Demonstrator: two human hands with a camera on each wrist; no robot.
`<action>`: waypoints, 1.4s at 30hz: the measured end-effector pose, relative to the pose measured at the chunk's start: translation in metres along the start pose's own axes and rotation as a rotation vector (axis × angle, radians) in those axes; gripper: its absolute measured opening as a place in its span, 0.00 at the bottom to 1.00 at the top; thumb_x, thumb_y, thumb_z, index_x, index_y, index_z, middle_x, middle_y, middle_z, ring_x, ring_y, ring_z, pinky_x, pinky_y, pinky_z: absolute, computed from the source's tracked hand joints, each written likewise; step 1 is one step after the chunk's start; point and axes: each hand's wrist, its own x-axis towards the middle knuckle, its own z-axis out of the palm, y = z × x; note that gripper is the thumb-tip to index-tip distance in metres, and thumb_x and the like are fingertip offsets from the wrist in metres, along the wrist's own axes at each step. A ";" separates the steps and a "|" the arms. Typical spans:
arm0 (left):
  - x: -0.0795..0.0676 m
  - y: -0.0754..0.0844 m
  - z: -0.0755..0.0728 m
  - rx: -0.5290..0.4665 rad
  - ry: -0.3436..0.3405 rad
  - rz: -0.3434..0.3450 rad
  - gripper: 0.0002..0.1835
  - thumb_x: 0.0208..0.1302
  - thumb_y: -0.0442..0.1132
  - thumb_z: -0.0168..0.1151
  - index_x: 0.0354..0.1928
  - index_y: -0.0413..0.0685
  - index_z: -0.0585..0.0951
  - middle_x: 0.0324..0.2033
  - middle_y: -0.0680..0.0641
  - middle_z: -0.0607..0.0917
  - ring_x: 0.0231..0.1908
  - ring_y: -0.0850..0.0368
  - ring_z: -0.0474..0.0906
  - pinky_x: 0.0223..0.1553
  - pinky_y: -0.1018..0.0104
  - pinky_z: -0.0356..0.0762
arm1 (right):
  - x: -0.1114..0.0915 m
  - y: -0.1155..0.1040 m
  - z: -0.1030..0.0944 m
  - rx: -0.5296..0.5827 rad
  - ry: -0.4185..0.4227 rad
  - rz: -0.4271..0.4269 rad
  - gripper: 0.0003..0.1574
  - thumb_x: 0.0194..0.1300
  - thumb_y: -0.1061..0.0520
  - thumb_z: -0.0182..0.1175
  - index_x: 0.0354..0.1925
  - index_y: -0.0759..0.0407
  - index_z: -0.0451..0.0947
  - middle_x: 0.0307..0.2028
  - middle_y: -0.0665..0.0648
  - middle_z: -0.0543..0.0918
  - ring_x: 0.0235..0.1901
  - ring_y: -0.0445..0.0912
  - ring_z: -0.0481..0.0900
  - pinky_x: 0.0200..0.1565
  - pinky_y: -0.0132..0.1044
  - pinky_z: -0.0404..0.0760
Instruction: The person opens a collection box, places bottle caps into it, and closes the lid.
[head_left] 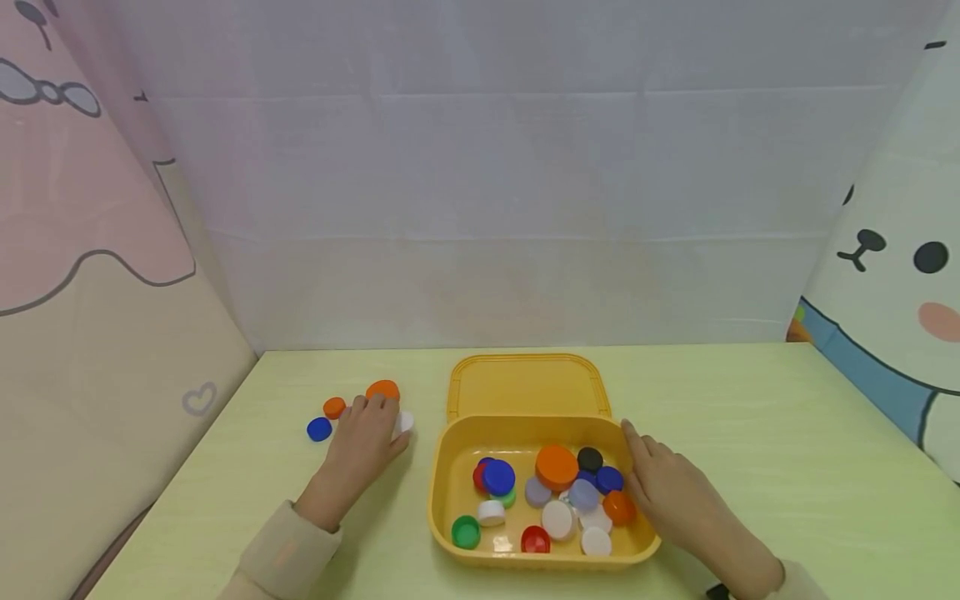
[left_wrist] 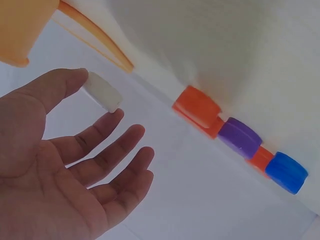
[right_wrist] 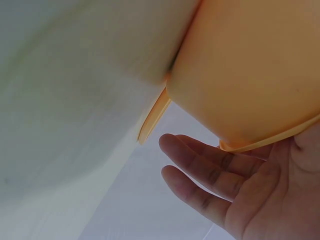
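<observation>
Between thumb and index finger, my left hand (head_left: pixel 365 442) pinches a white bottle cap (left_wrist: pixel 102 93) left of the yellow box (head_left: pixel 438 521); its other fingers are spread loosely. Past that hand lie a large orange cap (head_left: pixel 383 389), a small orange cap (head_left: pixel 334 407), a blue cap (head_left: pixel 319 429) and a purple cap (left_wrist: pixel 240 137). My right hand (head_left: pixel 675 492) rests against the box's right rim, fingers fairly straight; its thumb is partly hidden by the rim in the right wrist view. Several caps sit in the box, including an orange one (head_left: pixel 557 467) and a green one (head_left: pixel 466 532).
The yellow lid (head_left: pixel 528 385) lies behind the box on the pale green table (head_left: pixel 750 417). A white sheet (head_left: pixel 525 208) hangs along the back edge, and printed cloths with cartoon figures hang at both sides.
</observation>
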 end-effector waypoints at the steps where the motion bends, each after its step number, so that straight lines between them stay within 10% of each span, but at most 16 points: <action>1: 0.000 0.002 -0.002 -0.012 0.003 0.000 0.19 0.50 0.48 0.67 0.33 0.39 0.75 0.28 0.44 0.76 0.29 0.48 0.69 0.28 0.61 0.69 | 0.000 0.000 0.000 0.002 -0.001 0.001 0.34 0.61 0.56 0.52 0.62 0.71 0.60 0.42 0.63 0.78 0.35 0.51 0.78 0.42 0.48 0.78; 15: 0.001 0.034 -0.037 -0.093 -0.005 -0.041 0.19 0.52 0.49 0.66 0.38 0.42 0.75 0.37 0.44 0.78 0.39 0.48 0.73 0.41 0.58 0.74 | -0.001 0.000 0.000 -0.001 0.013 -0.005 0.34 0.61 0.56 0.52 0.62 0.71 0.60 0.43 0.63 0.78 0.38 0.52 0.78 0.42 0.48 0.78; 25: -0.002 0.057 -0.051 -0.087 0.119 0.068 0.19 0.52 0.49 0.65 0.35 0.41 0.75 0.35 0.45 0.79 0.35 0.50 0.72 0.39 0.63 0.73 | -0.002 0.000 0.001 0.002 0.010 -0.004 0.34 0.61 0.57 0.52 0.62 0.71 0.60 0.43 0.63 0.78 0.38 0.52 0.77 0.42 0.48 0.78; 42: -0.011 0.087 -0.048 -0.171 -0.063 0.137 0.20 0.55 0.53 0.62 0.42 0.47 0.75 0.39 0.48 0.78 0.41 0.53 0.72 0.44 0.62 0.74 | -0.001 0.001 0.002 0.005 0.023 -0.003 0.34 0.61 0.57 0.52 0.62 0.71 0.60 0.44 0.63 0.78 0.39 0.53 0.78 0.43 0.49 0.77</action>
